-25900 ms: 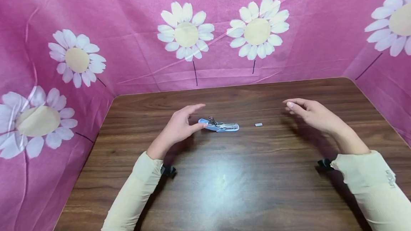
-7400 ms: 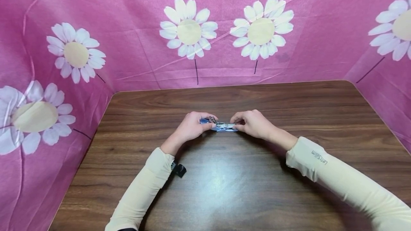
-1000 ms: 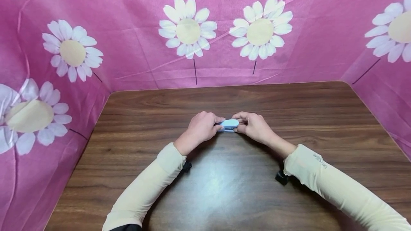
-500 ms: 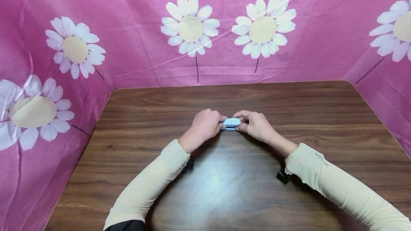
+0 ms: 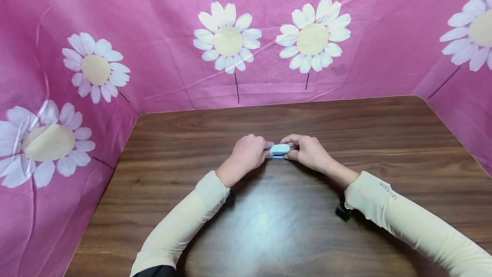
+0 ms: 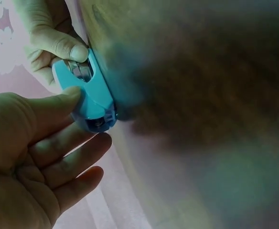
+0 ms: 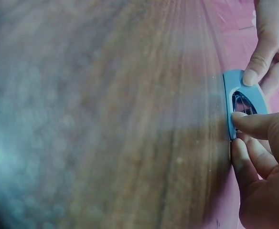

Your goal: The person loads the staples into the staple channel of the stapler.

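Observation:
A small light-blue stapler (image 5: pixel 279 149) lies on the table between my two hands, its top arm folded over the base. My left hand (image 5: pixel 247 151) pinches its left, rear end between thumb and fingers. At the other end my right hand (image 5: pixel 309 151) grips the tip with thumb and fingertips. In the left wrist view the stapler (image 6: pixel 97 90) shows its blue shell and some metal inside, and my left thumb presses on its side. The right wrist view shows the stapler (image 7: pixel 235 78) side-on, with metal parts in its side opening. Any staples inside are hidden.
The brown wood-grain table (image 5: pixel 265 225) extends around the hands. Pink cloth (image 5: pixel 161 54) printed with white daisies hangs along its back and both sides. A black wrist-camera mount (image 5: pixel 343 212) sits under the right cuff.
The stapler earlier lay open with a staple strip beside it; its arm is now folded over and the strip is out of sight. Over the last second both hands have barely moved.

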Motion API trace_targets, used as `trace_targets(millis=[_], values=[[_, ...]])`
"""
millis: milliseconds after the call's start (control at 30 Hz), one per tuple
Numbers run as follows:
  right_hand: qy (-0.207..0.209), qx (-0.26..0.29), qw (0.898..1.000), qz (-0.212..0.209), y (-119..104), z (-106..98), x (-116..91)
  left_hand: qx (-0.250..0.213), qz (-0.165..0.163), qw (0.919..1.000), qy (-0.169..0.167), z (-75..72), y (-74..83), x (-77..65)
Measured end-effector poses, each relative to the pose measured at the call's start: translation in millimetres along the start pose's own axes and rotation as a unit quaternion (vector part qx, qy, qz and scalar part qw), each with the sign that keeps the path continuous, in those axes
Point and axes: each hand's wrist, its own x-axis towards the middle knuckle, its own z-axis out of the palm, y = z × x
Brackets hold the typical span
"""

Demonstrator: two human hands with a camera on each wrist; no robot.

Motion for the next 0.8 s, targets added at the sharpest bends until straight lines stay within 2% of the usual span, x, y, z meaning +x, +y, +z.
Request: trace_targets(millis=[233,400,567,800], values=[[-0.006,-0.019,1.000,-0.019,-1.9,-0.3,1.2,-0.049,-0.028,0.9984,0.003,2.0,-5.2,-3.7],[-0.014,-0.028,0.999,-0.025,-0.9,-3.4,2.8,-0.069,-0.032,0.9970,0.014,5.5,-7.7,-3.6],[-0.028,-0.015,0.999,-0.025,-0.9,-5.0,1.9,-0.090,-0.038,0.9951,0.017,8.1,-9.5,-5.0],[-0.032,-0.017,0.999,-0.030,-1.1,-6.8,0.4,-0.092,-0.034,0.9951,0.012,7.2,-10.1,-6.6]])
